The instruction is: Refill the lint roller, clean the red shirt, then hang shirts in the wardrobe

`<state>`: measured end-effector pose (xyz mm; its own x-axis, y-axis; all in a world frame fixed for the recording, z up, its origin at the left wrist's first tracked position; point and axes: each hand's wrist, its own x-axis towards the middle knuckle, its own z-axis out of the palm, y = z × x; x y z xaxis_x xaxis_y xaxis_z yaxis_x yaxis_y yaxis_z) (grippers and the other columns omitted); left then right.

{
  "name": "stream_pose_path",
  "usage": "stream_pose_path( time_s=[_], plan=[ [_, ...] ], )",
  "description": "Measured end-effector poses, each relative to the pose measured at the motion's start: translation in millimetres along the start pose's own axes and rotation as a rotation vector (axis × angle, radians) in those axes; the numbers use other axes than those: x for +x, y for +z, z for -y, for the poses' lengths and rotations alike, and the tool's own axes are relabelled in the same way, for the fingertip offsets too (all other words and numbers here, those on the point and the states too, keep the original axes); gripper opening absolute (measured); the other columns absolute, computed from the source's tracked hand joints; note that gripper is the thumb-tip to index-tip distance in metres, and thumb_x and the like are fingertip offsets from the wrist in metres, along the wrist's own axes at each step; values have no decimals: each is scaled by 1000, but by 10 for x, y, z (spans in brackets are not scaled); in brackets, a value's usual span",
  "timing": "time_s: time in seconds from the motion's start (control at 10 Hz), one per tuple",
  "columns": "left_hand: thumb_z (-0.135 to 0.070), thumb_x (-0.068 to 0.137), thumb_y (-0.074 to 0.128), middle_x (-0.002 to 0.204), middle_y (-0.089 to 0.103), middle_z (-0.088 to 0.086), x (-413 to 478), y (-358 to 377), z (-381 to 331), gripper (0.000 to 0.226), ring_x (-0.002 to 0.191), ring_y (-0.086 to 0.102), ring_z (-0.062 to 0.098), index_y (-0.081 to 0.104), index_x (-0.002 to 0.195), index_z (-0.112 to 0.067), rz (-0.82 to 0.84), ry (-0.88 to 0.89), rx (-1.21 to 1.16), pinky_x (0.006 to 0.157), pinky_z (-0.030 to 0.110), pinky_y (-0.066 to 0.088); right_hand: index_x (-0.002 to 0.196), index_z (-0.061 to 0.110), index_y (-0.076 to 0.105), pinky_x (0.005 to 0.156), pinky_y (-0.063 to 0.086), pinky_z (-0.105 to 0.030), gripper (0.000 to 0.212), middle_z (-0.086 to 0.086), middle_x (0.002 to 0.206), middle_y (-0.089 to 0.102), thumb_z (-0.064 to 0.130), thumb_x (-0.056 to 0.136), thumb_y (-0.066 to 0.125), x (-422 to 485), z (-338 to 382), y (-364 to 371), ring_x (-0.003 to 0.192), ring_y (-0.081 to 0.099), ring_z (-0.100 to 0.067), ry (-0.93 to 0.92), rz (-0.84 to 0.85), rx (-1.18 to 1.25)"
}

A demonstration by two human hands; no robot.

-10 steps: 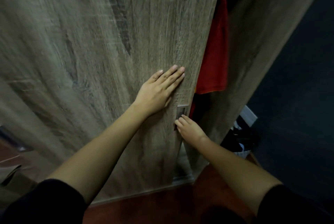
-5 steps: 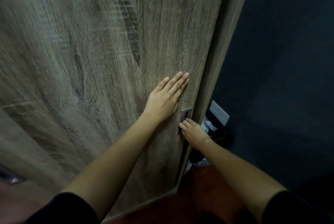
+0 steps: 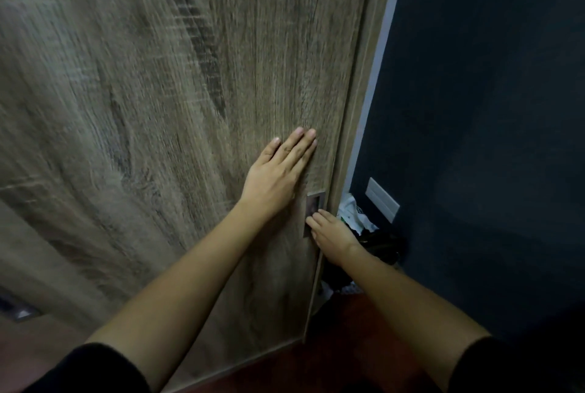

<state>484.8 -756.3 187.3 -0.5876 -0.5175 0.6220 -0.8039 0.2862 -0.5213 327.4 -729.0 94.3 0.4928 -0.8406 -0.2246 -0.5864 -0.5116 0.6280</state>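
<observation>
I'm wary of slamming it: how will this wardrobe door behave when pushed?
Probably stiff and heavy: the wardrobe door is one tall wood-grain panel. Likely slides sideways, not tips: left hand presses flat, right hand curls into its recessed pull.

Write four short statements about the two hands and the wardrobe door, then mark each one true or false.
1. The left hand lies flat on the wardrobe door, fingers straight. True.
2. The right hand holds a lint roller. False: it holds no tool and touches the metal handle set into the door.
3. A red shirt shows through a gap beside the door. False: no gap and no garment is in view.
4. A white plate sits on the dark wall to the right of the door. True.
</observation>
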Motion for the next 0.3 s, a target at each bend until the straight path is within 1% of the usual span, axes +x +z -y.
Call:
stream_pose_path(
  time_s=[0.1, 0.2, 0.3],
  plan=[
    [-19, 80, 45, 149, 37, 8, -31, -155, -35, 63, 138, 33, 23, 35, 141, -8, -59, -38, -191, 114, 37, 21, 143, 4, 27, 118, 7, -38, 50, -14, 151, 22, 22, 96, 35, -70, 28, 17, 142, 14, -29, 7, -27, 98],
    [-16, 79, 38, 144, 43, 14, -130, -252, -196, 60, 134, 39, 27, 41, 138, -3, -51, -107, -307, 108, 40, 27, 144, 3, 24, 118, 6, -38, 55, -15, 151, 23, 21, 94, 38, -208, -8, 84, 143, 13, -29, 13, -49, 289],
    [-12, 77, 45, 138, 48, 19, -260, -358, -527, 58, 129, 45, 32, 43, 134, 1, 25, -213, -518, 105, 43, 28, 143, 5, 27, 116, 14, -36, 58, -15, 150, 29, 18, 89, 45, -543, -192, 169, 140, 23, -28, 138, -82, 576]
  ],
)
